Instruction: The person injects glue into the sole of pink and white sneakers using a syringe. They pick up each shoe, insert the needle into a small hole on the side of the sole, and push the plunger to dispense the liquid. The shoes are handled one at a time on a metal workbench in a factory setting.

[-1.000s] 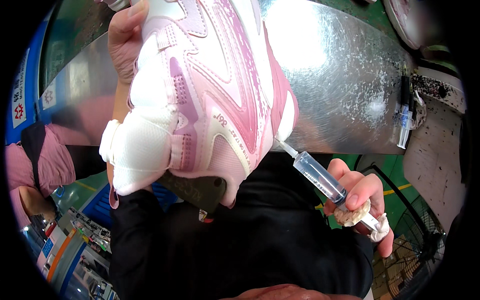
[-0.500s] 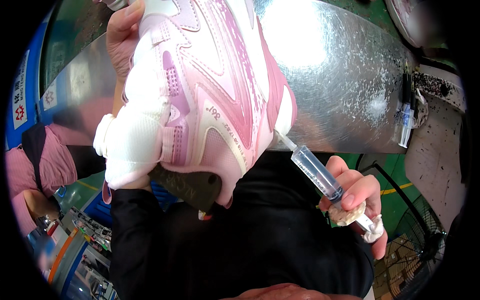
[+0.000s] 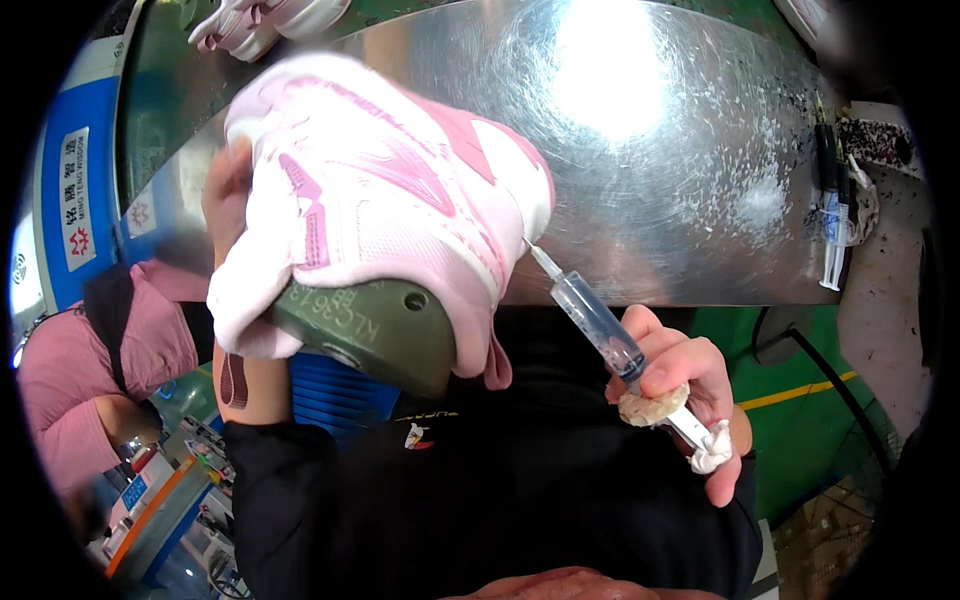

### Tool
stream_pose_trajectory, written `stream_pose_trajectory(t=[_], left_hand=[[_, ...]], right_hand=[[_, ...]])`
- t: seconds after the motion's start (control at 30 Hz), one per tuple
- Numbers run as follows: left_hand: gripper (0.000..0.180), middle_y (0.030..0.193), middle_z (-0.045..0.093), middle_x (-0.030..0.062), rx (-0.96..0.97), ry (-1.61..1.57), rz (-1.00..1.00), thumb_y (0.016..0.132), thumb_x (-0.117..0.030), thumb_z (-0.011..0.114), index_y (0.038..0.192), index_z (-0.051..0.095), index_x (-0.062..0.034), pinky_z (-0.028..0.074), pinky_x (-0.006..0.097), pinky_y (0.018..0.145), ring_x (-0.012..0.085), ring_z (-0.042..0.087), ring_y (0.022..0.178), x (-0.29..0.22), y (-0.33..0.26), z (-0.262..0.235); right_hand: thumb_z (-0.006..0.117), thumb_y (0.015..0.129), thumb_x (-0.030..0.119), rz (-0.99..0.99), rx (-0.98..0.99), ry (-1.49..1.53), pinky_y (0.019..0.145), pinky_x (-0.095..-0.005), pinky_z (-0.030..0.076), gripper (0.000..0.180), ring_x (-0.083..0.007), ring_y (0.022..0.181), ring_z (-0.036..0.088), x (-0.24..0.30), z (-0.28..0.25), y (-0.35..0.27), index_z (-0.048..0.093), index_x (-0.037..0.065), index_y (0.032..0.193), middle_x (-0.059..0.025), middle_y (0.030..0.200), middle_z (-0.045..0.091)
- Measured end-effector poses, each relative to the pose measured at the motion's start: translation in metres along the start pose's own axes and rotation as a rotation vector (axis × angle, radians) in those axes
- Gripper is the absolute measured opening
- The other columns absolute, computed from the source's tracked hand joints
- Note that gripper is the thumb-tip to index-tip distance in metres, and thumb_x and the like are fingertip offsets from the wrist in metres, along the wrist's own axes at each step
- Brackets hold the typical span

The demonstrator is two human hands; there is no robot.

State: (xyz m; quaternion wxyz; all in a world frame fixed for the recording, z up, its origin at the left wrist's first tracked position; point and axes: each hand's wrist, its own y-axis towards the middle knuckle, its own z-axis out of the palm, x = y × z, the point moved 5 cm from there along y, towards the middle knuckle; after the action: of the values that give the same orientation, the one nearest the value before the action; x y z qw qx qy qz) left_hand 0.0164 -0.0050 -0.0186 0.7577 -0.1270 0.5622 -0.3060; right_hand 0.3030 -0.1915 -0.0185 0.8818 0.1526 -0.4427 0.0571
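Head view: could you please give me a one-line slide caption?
Left hand holds a pink-and-white sneaker on its last while the right hand points a syringe at its edge.

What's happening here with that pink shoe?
A person holds a pink-and-white sneaker on a green shoe form with the left hand. The right hand grips a syringe, its needle tip at the shoe's edge, above a shiny metal table. More syringes lie at the table's right end.
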Motion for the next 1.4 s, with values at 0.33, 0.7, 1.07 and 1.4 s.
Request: stream_pose_trajectory(t=[0.33, 0.7, 1.07, 1.4], left_hand=[[0.052, 0.124, 0.051, 0.0159, -0.301, 0.169, 0.118, 0.086, -0.022, 0.062, 0.128, 0.041, 0.0014, 0.048, 0.041, 0.096, 0.0272, 0.054, 0.112, 0.018, -0.044, -0.102], [0.063, 0.128, 0.050, 0.0158, -0.036, -0.269, -0.024, 0.082, -0.012, 0.064, 0.136, 0.033, 0.0000, 0.046, 0.049, 0.097, 0.0330, 0.053, 0.115, 0.100, -0.121, -0.025], [0.084, 0.138, 0.042, 0.0138, 0.300, -0.527, -0.322, 0.073, -0.008, 0.068, 0.143, 0.022, -0.0038, 0.036, 0.043, 0.105, 0.0296, 0.043, 0.126, 0.131, -0.111, 0.038], [0.064, 0.136, 0.043, 0.0105, 0.500, -0.595, -0.509, 0.079, -0.018, 0.062, 0.137, 0.036, -0.0075, 0.029, 0.043, 0.109, 0.0270, 0.039, 0.129, 0.145, -0.101, 0.073]], right_hand=[[0.081, 0.052, 0.062, -0.081, -0.019, -0.012, 0.078, -0.0287, 0.032, 0.100, -0.0165, 0.085, 0.043, -0.024, 0.002, 0.022, 0.050, -0.001, 0.123, -0.0093, 0.105, 0.063], [0.081, 0.053, 0.060, -0.112, -0.001, -0.109, 0.078, -0.0297, 0.033, 0.099, -0.0184, 0.085, 0.045, -0.024, 0.017, 0.027, 0.049, -0.005, 0.122, -0.0122, 0.106, 0.061], [0.078, 0.054, 0.066, 0.052, 0.044, -0.152, 0.071, -0.0273, 0.032, 0.097, -0.0169, 0.082, 0.043, 0.004, 0.043, 0.033, 0.051, -0.002, 0.117, -0.0097, 0.094, 0.060], [0.079, 0.049, 0.067, 0.395, 0.051, -0.243, 0.070, -0.0281, 0.026, 0.095, -0.0155, 0.080, 0.045, 0.057, 0.064, 0.028, 0.058, 0.004, 0.115, -0.0099, 0.098, 0.064]])
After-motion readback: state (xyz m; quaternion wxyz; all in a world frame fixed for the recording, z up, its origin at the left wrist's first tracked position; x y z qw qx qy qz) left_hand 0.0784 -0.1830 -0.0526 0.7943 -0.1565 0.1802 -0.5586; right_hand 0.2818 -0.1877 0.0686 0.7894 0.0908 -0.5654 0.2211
